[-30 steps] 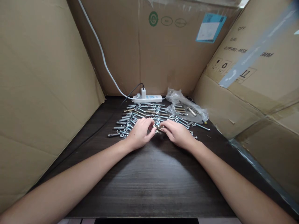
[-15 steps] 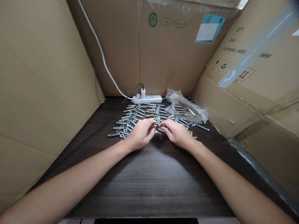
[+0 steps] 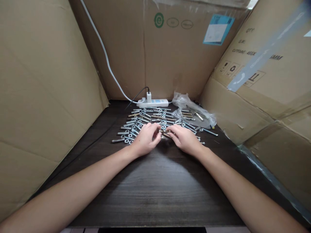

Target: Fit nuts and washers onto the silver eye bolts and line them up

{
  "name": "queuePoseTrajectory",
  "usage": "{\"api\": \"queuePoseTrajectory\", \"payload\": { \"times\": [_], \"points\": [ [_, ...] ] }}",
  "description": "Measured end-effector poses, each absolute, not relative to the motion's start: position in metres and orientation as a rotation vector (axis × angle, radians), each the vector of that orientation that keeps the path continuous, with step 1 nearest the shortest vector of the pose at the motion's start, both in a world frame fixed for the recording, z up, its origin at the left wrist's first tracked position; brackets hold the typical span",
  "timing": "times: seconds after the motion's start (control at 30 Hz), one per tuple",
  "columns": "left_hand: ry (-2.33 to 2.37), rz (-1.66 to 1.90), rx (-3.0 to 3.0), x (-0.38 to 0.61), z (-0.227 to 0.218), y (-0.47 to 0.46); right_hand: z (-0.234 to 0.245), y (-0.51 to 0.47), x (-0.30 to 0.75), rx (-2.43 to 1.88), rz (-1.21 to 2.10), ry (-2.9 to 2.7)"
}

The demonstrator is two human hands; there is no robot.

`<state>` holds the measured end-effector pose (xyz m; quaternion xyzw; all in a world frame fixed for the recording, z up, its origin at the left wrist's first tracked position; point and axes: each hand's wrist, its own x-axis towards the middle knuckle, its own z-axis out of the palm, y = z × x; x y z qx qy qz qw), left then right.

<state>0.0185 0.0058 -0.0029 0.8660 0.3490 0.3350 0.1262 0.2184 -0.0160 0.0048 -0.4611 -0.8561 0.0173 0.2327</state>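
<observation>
In the middle of the head view my two hands come close together over the hardware. My left hand is closed in a pinch, with a small brass-coloured metal piece at its fingertips; its exact kind is too small to tell. My right hand pinches a thin brass-coloured bolt, mostly covered by the fingers and pointing toward the left hand. Loose silver bolts, metal sleeves and washers lie in rows around and behind both hands. One washer rests just below the fingertips.
A white power strip with a plugged-in charger stands behind the hardware. To its right lies a clear plastic bag with brass-coloured pieces by it. Cardboard walls enclose the dark table. A black cable runs along the left.
The small ring-like piece between the fingertips has turned and now shows less. Both hands stay almost in the same place.
</observation>
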Motion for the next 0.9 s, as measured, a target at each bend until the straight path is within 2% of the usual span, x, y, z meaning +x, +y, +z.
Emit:
{"api": "queuePoseTrajectory", "payload": {
  "times": [0.4,0.73,0.9],
  "points": [
    [1.179,1.001,2.524,0.0165,-0.0056,0.0107,0.0054,-0.0157,0.2197,-1.256,0.018,-2.331],
    [0.980,1.175,2.321,0.0164,-0.0073,0.0079,0.0066,-0.0181,0.2178,-1.279,0.057,-2.341],
    [0.977,1.133,2.384,0.0170,-0.0064,0.0065,0.0070,-0.0184,0.2172,-1.262,0.077,-2.321]
  ]
}}
